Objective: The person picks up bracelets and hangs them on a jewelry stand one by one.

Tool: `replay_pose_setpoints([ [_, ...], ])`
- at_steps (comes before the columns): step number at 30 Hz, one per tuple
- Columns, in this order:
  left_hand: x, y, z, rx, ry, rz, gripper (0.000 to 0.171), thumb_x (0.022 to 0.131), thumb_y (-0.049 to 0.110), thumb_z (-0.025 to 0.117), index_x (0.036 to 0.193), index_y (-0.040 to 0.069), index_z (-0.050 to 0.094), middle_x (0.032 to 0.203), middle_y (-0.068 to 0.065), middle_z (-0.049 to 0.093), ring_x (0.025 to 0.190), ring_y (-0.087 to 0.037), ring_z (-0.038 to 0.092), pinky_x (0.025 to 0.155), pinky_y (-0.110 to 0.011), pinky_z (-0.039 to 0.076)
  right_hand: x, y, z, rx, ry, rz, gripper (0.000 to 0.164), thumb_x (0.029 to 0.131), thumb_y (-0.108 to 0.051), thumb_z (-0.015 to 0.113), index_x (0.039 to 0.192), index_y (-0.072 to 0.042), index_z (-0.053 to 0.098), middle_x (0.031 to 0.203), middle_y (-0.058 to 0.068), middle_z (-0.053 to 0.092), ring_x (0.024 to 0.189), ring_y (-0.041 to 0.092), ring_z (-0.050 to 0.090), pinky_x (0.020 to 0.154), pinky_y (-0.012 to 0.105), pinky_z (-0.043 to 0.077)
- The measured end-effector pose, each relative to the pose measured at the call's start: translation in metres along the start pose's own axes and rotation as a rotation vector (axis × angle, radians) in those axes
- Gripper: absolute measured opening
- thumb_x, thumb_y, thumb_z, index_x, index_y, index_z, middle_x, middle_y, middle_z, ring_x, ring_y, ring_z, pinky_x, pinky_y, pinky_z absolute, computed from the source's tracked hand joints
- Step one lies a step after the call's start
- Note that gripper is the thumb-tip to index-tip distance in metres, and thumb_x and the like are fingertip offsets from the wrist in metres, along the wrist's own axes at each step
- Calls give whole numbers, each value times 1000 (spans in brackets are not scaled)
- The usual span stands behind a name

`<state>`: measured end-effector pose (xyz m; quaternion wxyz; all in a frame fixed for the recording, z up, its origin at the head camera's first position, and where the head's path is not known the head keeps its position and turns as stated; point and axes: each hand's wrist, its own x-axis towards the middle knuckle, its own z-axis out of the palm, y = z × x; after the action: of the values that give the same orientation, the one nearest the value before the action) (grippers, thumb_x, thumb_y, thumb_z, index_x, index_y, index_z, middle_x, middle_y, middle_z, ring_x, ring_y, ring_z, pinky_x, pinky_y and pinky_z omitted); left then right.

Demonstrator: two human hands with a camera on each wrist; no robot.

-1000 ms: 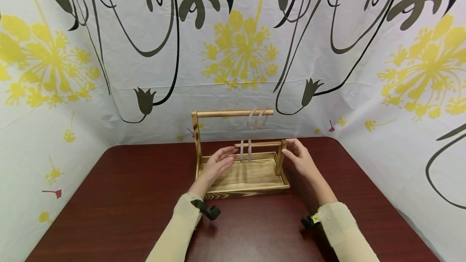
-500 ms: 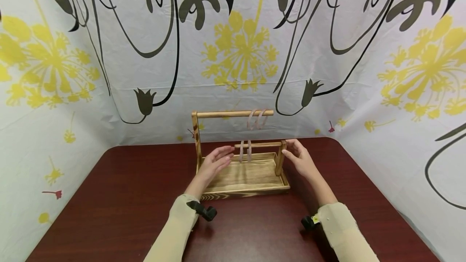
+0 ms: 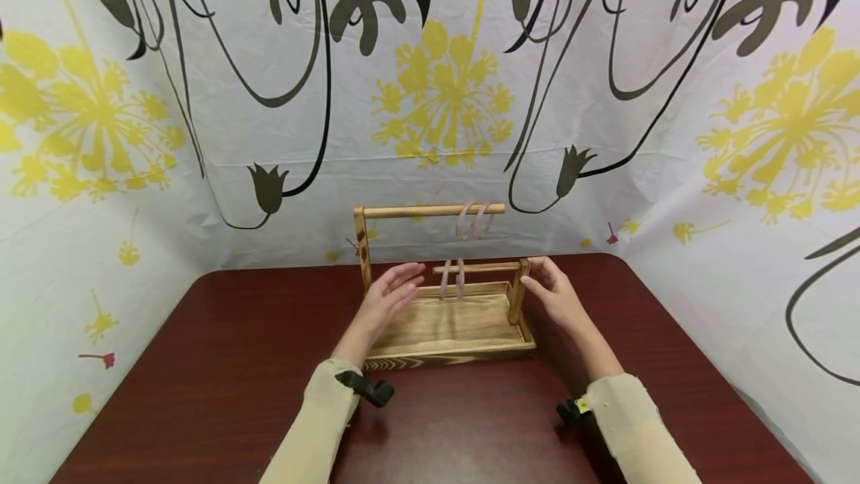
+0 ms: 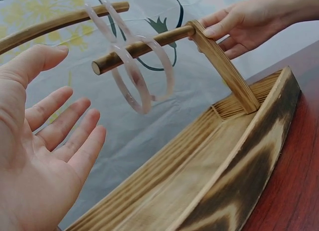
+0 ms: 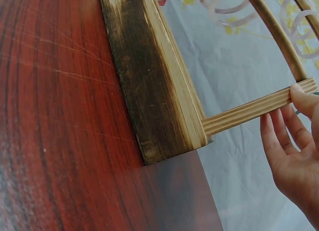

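A wooden bangle stand with a tray base (image 3: 437, 331) stands on the table. Its upper bar (image 3: 410, 211) carries two pale pink, translucent bangles (image 3: 460, 224). Two more bangles (image 4: 145, 104) hang on the shorter lower bar (image 3: 493, 267), near its free end. My left hand (image 3: 386, 299) is just left of that end, fingers loosely extended, palm toward the bangles, apart from them and holding nothing. With thumb and fingers, my right hand (image 3: 556, 296) pinches the top of the right post (image 5: 249, 109), where the lower bar joins it.
The dark red-brown table (image 3: 235, 364) surrounds the stand. White cloth with yellow and grey flower prints (image 3: 443, 95) hangs behind and along both sides. The taller left post (image 3: 363, 249) rises behind my left hand.
My left hand has drawn back to the left, away from the lower bar's end. The right hand stays on the post. The left bangle on the lower bar tilts slightly.
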<state>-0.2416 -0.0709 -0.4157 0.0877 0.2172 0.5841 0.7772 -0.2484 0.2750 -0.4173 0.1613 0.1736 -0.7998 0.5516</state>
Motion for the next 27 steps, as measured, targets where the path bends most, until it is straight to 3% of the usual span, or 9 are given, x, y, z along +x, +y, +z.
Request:
replay_pose_setpoints([
  [8,-6,10,-4,-5,4,33,47,104,5,49,149,-1,38,157,-21,38,140,-22,47,120,-49,30,0,-2,1,12,1,-5,31,96,-1,62,123,10,52,101,-9,59,93,-6,55,81,9,46],
  [17,-11,20,-10,-9,-11,102,48,103,4,49,148,-6,35,157,-26,35,133,-13,53,111,-28,44,0,-1,1,12,4,-10,30,96,-1,62,123,11,52,102,-6,59,92,-6,55,81,9,46],
  [21,-14,25,-12,-14,-22,138,50,103,6,50,148,-8,34,156,-28,34,130,-9,54,114,-33,41,0,0,0,7,6,-9,31,97,-1,62,123,10,52,101,-13,59,92,-6,55,81,9,46],
  [27,-17,33,-16,-29,-28,163,50,103,9,49,148,-6,34,156,-21,39,136,-18,50,115,-36,41,0,0,0,8,7,-19,30,97,-1,61,123,11,52,99,-15,59,92,-7,56,81,9,46],
])
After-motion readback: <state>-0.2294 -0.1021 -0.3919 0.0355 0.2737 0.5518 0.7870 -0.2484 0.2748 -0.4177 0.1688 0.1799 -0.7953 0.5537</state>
